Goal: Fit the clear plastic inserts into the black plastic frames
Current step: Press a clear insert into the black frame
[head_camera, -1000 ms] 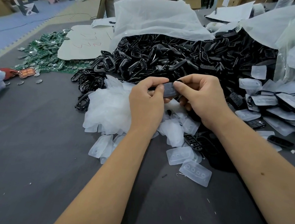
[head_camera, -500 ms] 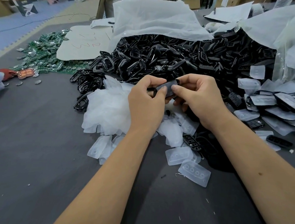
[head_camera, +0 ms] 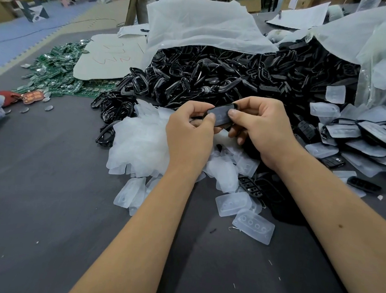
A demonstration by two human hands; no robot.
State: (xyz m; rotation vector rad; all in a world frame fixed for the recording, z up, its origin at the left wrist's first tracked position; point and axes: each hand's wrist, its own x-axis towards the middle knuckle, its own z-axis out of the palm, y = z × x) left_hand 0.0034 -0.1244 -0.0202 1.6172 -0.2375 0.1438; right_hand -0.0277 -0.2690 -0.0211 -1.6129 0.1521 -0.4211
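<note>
A: Hands?
B: Both up together over the piles. Left hand pinches one end of a black frame, thumb on top. Right hand pinches the other end, thumb pressing the clear insert lying in the frame's face.
A: Seated?
B: Can't tell, thumbs cover the edges. Looks like mid-press.
A: How to do it well?
B: My read: hold the frame by its rim, walk both thumbs along the insert's edge so every side drops in, don't bow the frame. Check it sits flush before letting go.
A: Around the hands?
B: Loose clear inserts heap just under the left wrist, a few singles nearer the camera. Big spill of black frames behind from an opened white bag. Stack of finished-looking pieces to the right, likely the drop spot. Green circuit boards far left, on the grey table.
</note>
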